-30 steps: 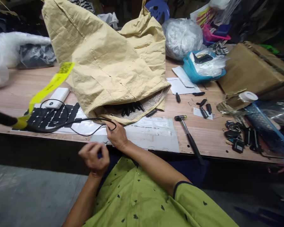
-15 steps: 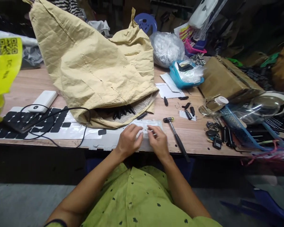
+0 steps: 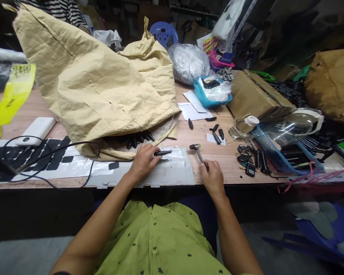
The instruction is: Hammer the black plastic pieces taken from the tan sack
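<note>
My left hand is closed on a slim black piece, held just above a grey sheet at the table's front edge. What exactly the piece is I cannot make out. My right hand is wrapped around the handle of a small hammer; its head points away from me, right of the sheet. Behind my left hand, a large tan sack lies with its mouth towards me, and several black pieces show inside it.
Several black parts lie on the table to the right, near white paper. Farther right are a blue basket, a clear jug and a cardboard box. A cable and a white device lie left.
My hands have moved apart. The left now holds a black piece; the one lying by the sack's mouth is gone from there. My right hand has gripped the hammer. The view has shifted right.
</note>
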`<control>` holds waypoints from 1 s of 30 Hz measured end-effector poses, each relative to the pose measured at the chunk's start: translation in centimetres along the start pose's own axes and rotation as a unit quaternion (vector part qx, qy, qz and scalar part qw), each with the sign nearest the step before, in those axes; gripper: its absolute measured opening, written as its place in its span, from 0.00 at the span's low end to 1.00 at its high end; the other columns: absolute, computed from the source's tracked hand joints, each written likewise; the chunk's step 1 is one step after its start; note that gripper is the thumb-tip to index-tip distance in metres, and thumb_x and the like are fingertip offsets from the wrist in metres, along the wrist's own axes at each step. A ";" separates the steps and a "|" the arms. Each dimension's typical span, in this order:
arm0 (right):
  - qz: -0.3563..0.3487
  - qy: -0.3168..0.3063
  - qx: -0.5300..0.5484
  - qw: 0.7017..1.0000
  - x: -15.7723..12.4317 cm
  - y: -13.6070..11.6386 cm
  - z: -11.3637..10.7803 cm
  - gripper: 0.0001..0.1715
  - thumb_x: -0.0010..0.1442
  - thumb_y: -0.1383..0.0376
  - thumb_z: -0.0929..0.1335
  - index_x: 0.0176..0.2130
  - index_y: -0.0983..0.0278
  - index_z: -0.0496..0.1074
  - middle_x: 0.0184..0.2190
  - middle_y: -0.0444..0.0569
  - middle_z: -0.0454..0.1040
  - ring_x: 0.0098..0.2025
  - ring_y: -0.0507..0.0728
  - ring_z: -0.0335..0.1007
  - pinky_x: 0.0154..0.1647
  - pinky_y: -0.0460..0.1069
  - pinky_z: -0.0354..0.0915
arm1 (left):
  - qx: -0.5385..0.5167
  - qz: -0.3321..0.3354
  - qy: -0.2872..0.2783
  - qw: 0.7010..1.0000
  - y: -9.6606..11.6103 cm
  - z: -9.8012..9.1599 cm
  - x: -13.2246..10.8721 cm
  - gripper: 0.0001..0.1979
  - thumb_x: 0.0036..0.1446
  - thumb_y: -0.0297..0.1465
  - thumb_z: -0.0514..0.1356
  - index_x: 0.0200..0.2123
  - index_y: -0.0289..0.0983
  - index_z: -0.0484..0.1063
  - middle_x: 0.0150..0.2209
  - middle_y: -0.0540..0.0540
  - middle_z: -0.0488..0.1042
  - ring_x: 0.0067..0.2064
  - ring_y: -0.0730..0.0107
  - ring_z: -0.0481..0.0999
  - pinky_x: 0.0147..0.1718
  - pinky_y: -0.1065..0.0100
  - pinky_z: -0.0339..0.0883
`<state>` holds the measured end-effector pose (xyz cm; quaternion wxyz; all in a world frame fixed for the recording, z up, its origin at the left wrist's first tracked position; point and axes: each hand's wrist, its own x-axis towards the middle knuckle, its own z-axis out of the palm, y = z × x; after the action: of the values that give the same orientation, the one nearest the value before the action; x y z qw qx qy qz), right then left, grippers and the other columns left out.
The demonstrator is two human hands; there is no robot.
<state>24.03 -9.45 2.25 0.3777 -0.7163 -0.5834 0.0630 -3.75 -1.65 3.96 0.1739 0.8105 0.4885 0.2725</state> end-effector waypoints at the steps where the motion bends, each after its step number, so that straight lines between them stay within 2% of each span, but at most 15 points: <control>1: 0.012 -0.004 0.029 1.000 -0.5 -0.6 -0.4 0.14 0.62 0.56 0.63 0.37 0.60 0.74 0.35 0.52 0.72 0.39 0.61 0.69 0.42 0.56 0.69 | -0.017 0.006 -0.011 1.000 -0.1 -0.1 -1.2 0.05 0.61 0.31 0.64 0.41 0.40 0.77 0.37 0.45 0.75 0.42 0.58 0.70 0.43 0.60 0.64; 3: 0.051 -0.039 0.103 0.993 -1.8 -2.2 -1.0 0.17 0.64 0.53 0.64 0.41 0.62 0.74 0.34 0.49 0.73 0.35 0.57 0.69 0.38 0.53 0.70 | -0.042 -0.002 -0.035 0.999 -0.4 0.0 -3.0 0.06 0.60 0.32 0.65 0.41 0.41 0.78 0.35 0.46 0.75 0.41 0.59 0.70 0.43 0.60 0.65; 6: 0.089 -0.141 0.220 0.961 -4.1 -4.7 -1.3 0.22 0.67 0.53 0.63 0.51 0.62 0.73 0.29 0.43 0.71 0.25 0.52 0.65 0.28 0.48 0.67 | -0.056 -0.034 -0.048 0.997 -0.6 0.5 -4.2 0.08 0.59 0.33 0.66 0.42 0.42 0.80 0.35 0.47 0.75 0.42 0.59 0.69 0.44 0.60 0.65; 8: 0.085 -0.185 0.263 0.943 -5.3 -6.0 -0.8 0.25 0.68 0.53 0.63 0.59 0.62 0.71 0.29 0.42 0.72 0.23 0.49 0.64 0.24 0.46 0.65 | -0.057 -0.051 -0.046 0.996 -0.5 0.8 -4.1 0.09 0.58 0.33 0.67 0.43 0.42 0.80 0.35 0.47 0.75 0.42 0.59 0.69 0.45 0.60 0.65; 11: 0.051 -0.217 0.270 0.937 -6.5 -7.0 0.3 0.26 0.69 0.58 0.62 0.63 0.60 0.68 0.32 0.44 0.74 0.22 0.48 0.64 0.24 0.45 0.66 | -0.059 -0.070 -0.044 0.995 -0.3 1.0 -3.7 0.09 0.57 0.33 0.68 0.42 0.43 0.81 0.35 0.47 0.75 0.43 0.59 0.69 0.45 0.60 0.65; 14: -0.026 -0.218 0.229 0.948 -6.8 -7.4 1.0 0.26 0.71 0.62 0.61 0.65 0.59 0.68 0.35 0.46 0.77 0.26 0.49 0.68 0.31 0.46 0.71 | -0.065 -0.081 -0.050 0.993 -0.1 0.9 -3.5 0.09 0.56 0.32 0.68 0.42 0.44 0.82 0.35 0.48 0.75 0.43 0.59 0.70 0.46 0.60 0.65; 17: -0.125 -0.187 0.184 0.957 -6.7 -7.8 1.1 0.27 0.71 0.66 0.60 0.67 0.57 0.66 0.42 0.50 0.78 0.37 0.52 0.75 0.42 0.48 0.74 | -0.074 -0.084 -0.059 0.992 0.0 0.8 -3.4 0.10 0.56 0.32 0.68 0.43 0.45 0.83 0.35 0.48 0.76 0.43 0.59 0.70 0.46 0.60 0.65; 20: -0.190 -0.161 0.157 0.956 -6.7 -8.0 1.1 0.31 0.71 0.70 0.59 0.69 0.55 0.61 0.45 0.51 0.77 0.46 0.54 0.76 0.48 0.47 0.73 | -0.083 -0.080 -0.063 0.991 -0.1 0.7 -3.3 0.12 0.56 0.31 0.68 0.44 0.45 0.84 0.34 0.48 0.75 0.42 0.60 0.70 0.46 0.60 0.65; 23: -0.218 -0.174 0.123 0.952 -6.7 -7.7 1.4 0.32 0.71 0.71 0.58 0.70 0.56 0.59 0.40 0.50 0.76 0.42 0.54 0.76 0.45 0.46 0.73 | -0.087 -0.074 -0.066 0.991 -0.2 0.7 -3.3 0.10 0.57 0.31 0.68 0.42 0.45 0.84 0.33 0.47 0.75 0.42 0.60 0.70 0.46 0.60 0.66; 26: -0.231 -0.192 0.098 0.949 -6.6 -7.3 1.9 0.31 0.71 0.71 0.58 0.69 0.57 0.61 0.37 0.49 0.75 0.36 0.53 0.74 0.41 0.46 0.73 | -0.086 -0.070 -0.061 0.992 -0.3 0.8 -3.3 0.08 0.57 0.31 0.67 0.40 0.45 0.84 0.33 0.47 0.76 0.42 0.61 0.70 0.46 0.60 0.66; 30: -0.221 -0.165 0.116 0.954 -6.4 -7.2 1.8 0.31 0.71 0.71 0.58 0.70 0.57 0.60 0.40 0.50 0.76 0.41 0.53 0.75 0.45 0.46 0.73 | -0.084 -0.071 -0.048 0.993 -0.6 1.1 -3.3 0.09 0.56 0.31 0.68 0.41 0.44 0.84 0.33 0.47 0.75 0.42 0.60 0.71 0.45 0.60 0.67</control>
<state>15.43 -14.03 3.18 0.3609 -0.5005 -0.7698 0.1630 -4.75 -4.35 1.90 0.2833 0.7684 0.5114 0.2602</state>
